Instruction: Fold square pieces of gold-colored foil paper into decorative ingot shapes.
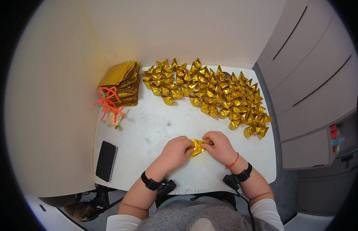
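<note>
Between my two hands, low over the near middle of the white table (148, 127), is a partly folded piece of gold foil paper (197, 148). My left hand (179, 150) pinches its left side, fingers closed. On the right side my right hand (219, 146) grips it between thumb and bent fingers. Many finished-looking gold foil ingots (225, 92) with pointed ends stand in crowded rows along the far and right part of the table. At the far left lies a thick stack of gold foil sheets (121, 79).
Orange-red fuzzy craft wires (108, 101) and a small beige item (114, 120) lie in front of the stack. A black phone (106, 161) rests at the left edge. Walls border the table's far and left sides; grey drawers (308, 150) stand at right.
</note>
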A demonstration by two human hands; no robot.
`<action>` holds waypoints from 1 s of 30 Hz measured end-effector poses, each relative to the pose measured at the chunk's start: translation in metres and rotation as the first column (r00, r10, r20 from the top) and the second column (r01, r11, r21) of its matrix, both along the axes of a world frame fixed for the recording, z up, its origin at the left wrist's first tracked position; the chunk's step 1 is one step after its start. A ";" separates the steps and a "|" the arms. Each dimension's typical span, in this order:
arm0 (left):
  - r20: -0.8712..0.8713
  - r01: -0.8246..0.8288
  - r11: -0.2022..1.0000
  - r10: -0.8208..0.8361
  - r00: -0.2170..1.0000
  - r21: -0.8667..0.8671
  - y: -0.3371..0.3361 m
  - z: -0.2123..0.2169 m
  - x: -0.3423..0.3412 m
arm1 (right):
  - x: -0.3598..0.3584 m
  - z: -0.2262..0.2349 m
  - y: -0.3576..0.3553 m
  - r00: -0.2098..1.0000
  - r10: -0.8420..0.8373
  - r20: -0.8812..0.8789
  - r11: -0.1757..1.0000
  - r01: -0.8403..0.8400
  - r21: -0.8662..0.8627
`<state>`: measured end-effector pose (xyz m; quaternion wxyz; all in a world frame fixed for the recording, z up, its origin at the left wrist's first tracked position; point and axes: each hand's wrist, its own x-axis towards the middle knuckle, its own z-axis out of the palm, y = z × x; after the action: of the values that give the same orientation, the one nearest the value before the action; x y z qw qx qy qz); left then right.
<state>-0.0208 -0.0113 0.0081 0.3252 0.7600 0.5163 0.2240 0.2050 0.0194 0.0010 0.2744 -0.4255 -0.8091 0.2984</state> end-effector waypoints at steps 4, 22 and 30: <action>-0.019 0.004 1.000 -0.005 1.000 -0.024 0.001 0.005 0.005 | 0.001 -0.001 0.000 1.000 -0.022 -0.013 0.999 0.022 -0.030; -0.073 0.046 0.996 -0.040 0.997 0.076 -0.001 0.003 0.012 | 0.002 -0.005 0.001 0.999 -0.016 -0.035 1.000 0.016 0.023; -0.076 0.062 0.996 -0.057 0.995 0.070 -0.002 0.003 0.011 | 0.002 -0.004 -0.001 1.000 -0.011 0.012 0.997 0.010 0.079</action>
<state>-0.0096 -0.0130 0.0112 0.2845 0.7941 0.4966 0.2046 0.2074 0.0187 -0.0032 0.2874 -0.4202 -0.8198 0.2621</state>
